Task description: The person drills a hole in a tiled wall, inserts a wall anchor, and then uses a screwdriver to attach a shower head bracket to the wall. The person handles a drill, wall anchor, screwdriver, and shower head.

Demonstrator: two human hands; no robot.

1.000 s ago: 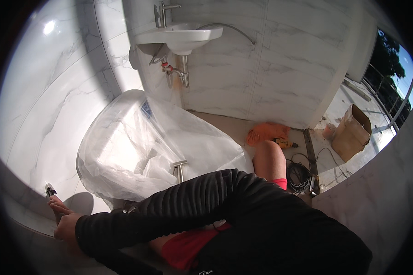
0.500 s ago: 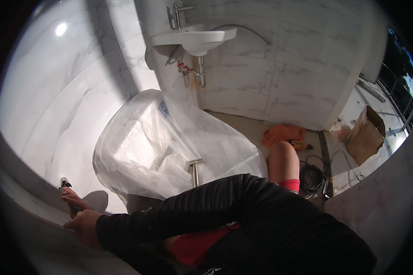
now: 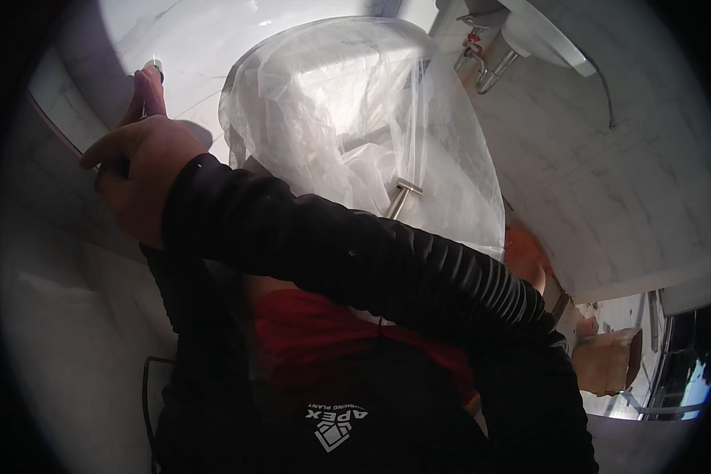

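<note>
My left hand point(image 3: 144, 93) reaches to the marble-patterned wall at the far left, fingers close together beside a small metal wall fitting point(image 3: 156, 66). Whether they grip the fitting itself is unclear. Just nearer, my right hand point(image 3: 146, 170) is curled closed, its arm crossing in front of my body in a black sleeve. A small bit of metal shows by its knuckles, but what it holds is mostly hidden. Beside my arms stands a bulky white fixture under a clear plastic sheet point(image 3: 355, 87). A T-shaped metal piece point(image 3: 405, 193) stands out against the sheet.
A white washbasin point(image 3: 547, 39) is mounted at the upper right, with a metal drain trap point(image 3: 494, 75) and red-handled valves point(image 3: 472, 46) below. Farther right lie an orange bag point(image 3: 523, 251) and an open cardboard box point(image 3: 608, 359). A black cable point(image 3: 147, 403) hangs at lower left.
The view has tilted and swung left and closer to the hands, so the sheet and basin sit higher and farther right. Both hands stay by the wall fitting.
</note>
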